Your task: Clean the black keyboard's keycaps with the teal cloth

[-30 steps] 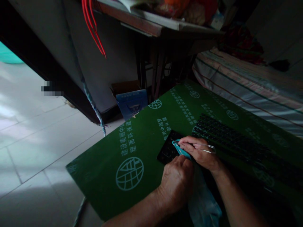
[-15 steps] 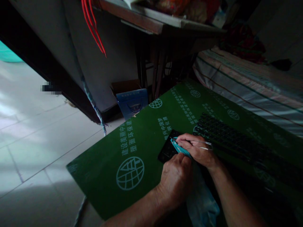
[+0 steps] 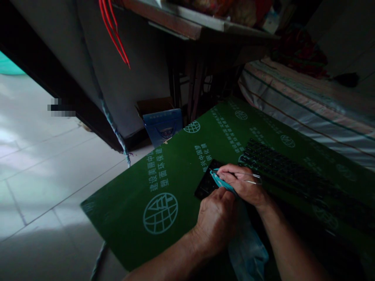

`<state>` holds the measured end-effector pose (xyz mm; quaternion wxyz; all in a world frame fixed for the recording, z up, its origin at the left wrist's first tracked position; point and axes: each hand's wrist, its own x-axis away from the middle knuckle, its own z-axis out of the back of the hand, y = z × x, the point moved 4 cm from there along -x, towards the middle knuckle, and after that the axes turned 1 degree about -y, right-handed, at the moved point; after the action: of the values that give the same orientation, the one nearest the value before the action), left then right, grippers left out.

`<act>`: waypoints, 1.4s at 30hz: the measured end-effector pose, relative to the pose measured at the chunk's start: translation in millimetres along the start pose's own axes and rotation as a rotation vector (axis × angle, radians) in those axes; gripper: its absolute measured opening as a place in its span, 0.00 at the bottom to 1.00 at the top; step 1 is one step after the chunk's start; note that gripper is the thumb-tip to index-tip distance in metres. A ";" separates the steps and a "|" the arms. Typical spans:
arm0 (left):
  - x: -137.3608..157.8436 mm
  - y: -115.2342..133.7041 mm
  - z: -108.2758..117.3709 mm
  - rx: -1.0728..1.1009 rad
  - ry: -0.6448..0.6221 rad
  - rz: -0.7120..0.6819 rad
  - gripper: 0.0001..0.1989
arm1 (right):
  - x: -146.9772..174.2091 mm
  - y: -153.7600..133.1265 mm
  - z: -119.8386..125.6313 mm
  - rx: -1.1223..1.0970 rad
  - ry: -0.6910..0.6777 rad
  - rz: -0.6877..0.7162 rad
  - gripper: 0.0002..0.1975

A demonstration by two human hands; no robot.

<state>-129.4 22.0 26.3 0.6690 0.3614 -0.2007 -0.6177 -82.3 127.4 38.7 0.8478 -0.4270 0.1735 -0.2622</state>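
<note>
My left hand (image 3: pixel 216 218) is closed on a light-blue cloth (image 3: pixel 249 249), which hangs down below the fist toward the lower right. A narrow fold of that cloth runs up between both hands. In my right hand (image 3: pixel 241 181) a thin silver wire-like tool (image 3: pixel 254 178) is pinched. Its looped end sticks out to the right, and its other end meets the cloth fold. Both hands are over the end of a dark keyboard (image 3: pixel 203 191), mostly hidden by hands and shadow. Rows of black keys (image 3: pixel 281 168) lie on the green board beyond my right hand.
The green printed board (image 3: pixel 123 207) carries the work. Behind it stand a blue box (image 3: pixel 162 125) and a dark wooden table (image 3: pixel 175 21), with red cords (image 3: pixel 115 37) hanging down. A striped bed (image 3: pixel 307 101) is at right, and a twisted rope (image 3: pixel 115 130) hangs at left.
The view has shifted very slightly. Both hands keep the same grip on the cloth and wire-like tool, with hardly any movement.
</note>
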 end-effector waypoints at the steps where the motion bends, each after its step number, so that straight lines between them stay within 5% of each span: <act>1: 0.2 0.5 0.1 0.001 -0.002 -0.002 0.08 | 0.3 0.0 0.3 0.002 0.000 -0.003 0.09; 29: -1.6 -2.7 3.7 0.085 0.012 0.049 0.08 | -3.6 -1.4 -3.5 -0.023 0.049 -0.004 0.10; 42: 7.5 14.4 -9.9 0.092 -0.041 -0.135 0.09 | 27.6 3.5 11.6 0.003 0.109 -0.069 0.10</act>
<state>-111.4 16.7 29.0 0.6044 0.3919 -0.2177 -0.6586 -53.1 120.2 40.6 0.8282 -0.4165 0.2043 -0.3146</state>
